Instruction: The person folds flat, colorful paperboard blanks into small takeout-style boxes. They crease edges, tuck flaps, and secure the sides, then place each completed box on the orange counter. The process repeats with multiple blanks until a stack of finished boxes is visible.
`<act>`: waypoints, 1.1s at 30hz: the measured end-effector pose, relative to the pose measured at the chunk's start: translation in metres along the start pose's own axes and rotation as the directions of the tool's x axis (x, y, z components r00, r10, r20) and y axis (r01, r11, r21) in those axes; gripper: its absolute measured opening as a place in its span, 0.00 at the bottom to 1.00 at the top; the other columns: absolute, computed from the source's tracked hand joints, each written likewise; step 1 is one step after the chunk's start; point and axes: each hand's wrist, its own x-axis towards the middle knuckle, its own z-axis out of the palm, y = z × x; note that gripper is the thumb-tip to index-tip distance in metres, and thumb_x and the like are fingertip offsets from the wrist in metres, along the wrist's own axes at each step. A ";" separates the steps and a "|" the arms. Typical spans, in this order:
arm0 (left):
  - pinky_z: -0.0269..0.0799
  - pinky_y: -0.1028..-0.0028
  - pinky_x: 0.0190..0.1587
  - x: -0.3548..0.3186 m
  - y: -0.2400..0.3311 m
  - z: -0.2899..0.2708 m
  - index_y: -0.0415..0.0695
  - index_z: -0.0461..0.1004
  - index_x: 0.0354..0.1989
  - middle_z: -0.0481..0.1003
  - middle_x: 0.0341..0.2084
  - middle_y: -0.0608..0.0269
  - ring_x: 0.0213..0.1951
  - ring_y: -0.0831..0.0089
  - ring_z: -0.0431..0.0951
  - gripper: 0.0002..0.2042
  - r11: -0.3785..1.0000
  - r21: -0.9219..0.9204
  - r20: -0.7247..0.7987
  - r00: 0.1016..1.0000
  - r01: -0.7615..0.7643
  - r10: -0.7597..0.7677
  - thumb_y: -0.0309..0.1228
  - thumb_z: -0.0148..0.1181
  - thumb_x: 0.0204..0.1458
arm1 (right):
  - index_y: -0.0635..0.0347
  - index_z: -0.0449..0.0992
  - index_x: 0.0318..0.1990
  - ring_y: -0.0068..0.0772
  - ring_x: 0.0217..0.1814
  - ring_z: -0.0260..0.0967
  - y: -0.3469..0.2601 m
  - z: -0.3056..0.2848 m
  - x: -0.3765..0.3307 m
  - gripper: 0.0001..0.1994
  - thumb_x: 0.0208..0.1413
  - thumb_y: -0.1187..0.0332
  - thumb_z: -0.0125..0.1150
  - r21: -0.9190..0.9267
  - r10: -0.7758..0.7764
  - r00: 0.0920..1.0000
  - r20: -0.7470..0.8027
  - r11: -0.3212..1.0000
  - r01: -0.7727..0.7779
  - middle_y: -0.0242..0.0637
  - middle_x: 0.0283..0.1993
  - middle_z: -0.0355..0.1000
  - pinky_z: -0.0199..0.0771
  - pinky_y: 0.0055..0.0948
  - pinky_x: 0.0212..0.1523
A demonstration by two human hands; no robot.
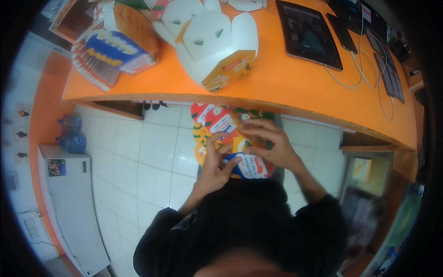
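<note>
Two hands at work, both on one flat printed carton blank (217, 127), held in the air below the front edge of the orange desk (286, 83), over the white tiled floor (138, 157). Left hand (213, 168) comes up from below, thumb and forefinger pinching the blank's lower part near a blue and white panel. Right hand (270, 145) lies over the blank's right side, fingers spread and curled, fingertips pressing on the printed face. Blank is one piece, unfolded; long axis runs roughly up and down the picture, top end pointing toward the desk, slightly tilted to the left. Print: red, yellow, green and white patches, with white label shapes near the top and a blue-edged white label at the bottom. On the desk, further out: one assembled white carton (217, 44) with a yellow printed side, flaps up, near the front edge; more white folded cartons behind it, number unclear; one stack of flat blanks (110, 57) at the left end, blue, white and yellow print on top, striped edges fanned. Right part of the desk: one dark tablet (309, 34), one dark phone (341, 25) just beside it, white cables trailing right. Far left on the floor: two blue water bottles (70, 134) and one white cabinet (69, 203).
</note>
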 end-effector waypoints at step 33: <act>0.72 0.79 0.38 0.032 -0.009 -0.024 0.39 0.73 0.35 0.78 0.31 0.61 0.34 0.76 0.79 0.06 0.960 0.108 -0.165 0.948 -0.257 0.272 0.25 0.62 0.51 | 0.64 0.78 0.43 0.18 0.29 0.66 0.013 0.014 -0.003 0.16 0.43 0.79 0.68 0.440 0.256 0.964 0.071 0.859 -0.261 0.33 0.29 0.71 0.66 0.20 0.30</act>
